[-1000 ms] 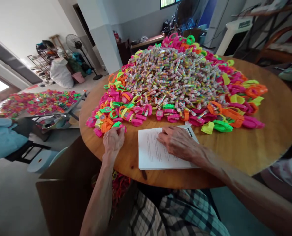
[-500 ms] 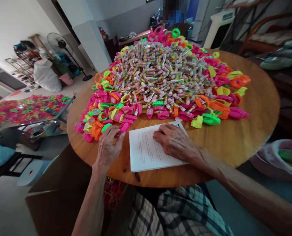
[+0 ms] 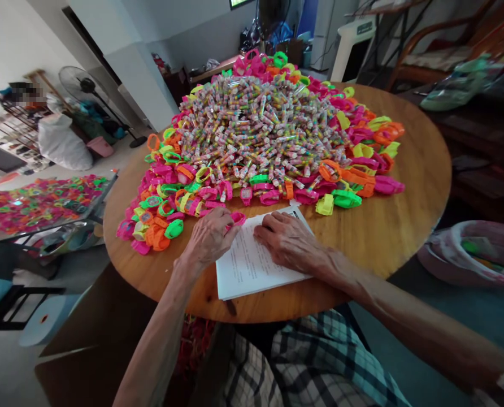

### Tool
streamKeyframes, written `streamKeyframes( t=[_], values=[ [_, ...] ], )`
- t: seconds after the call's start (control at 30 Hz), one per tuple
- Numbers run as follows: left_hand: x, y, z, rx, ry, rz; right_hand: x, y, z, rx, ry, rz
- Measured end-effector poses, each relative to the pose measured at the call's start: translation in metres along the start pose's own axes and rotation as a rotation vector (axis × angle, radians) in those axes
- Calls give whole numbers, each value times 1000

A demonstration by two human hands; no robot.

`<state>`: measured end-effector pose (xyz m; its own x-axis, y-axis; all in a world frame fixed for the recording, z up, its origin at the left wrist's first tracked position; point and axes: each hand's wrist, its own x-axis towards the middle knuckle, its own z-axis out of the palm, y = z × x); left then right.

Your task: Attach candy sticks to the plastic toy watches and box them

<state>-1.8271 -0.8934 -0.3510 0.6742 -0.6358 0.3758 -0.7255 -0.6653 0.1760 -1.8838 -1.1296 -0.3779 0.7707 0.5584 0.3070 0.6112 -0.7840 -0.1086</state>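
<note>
My left hand (image 3: 209, 236) holds a pink toy watch (image 3: 236, 217) at the left edge of a stack of white printed sheets (image 3: 252, 265). On those sheets my right hand (image 3: 286, 239) lies flat, palm down, with nothing in it. Both hands rest on a round wooden table (image 3: 404, 226). Behind them rises a big heap of small candy tubes (image 3: 256, 130), ringed by several pink, orange, green and yellow toy watches (image 3: 167, 198).
A low table at the left (image 3: 40, 200) carries more coloured watches. A cardboard box (image 3: 103, 328) stands below the table edge near my knees. A fan (image 3: 80, 90) and a white sack (image 3: 63, 144) are at the back left; a bag (image 3: 476, 254) lies at the right.
My left hand picked a pink watch from the pile's edge and carried it right, up to the paper. The right hand stayed on the sheets. The view shifted right.
</note>
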Motion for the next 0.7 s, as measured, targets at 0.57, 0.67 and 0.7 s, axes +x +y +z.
streamKeyframes(
  t=[0.57,0.67,0.7],
  values=[
    [32,3,11,-496,186,-282,1,0,-5,-5,-6,-12],
    [36,3,25,-596,260,-336,1,0,-6,8,-25,2],
    [37,3,30,-614,266,-336,1,0,-6,14,-32,7]
  ],
)
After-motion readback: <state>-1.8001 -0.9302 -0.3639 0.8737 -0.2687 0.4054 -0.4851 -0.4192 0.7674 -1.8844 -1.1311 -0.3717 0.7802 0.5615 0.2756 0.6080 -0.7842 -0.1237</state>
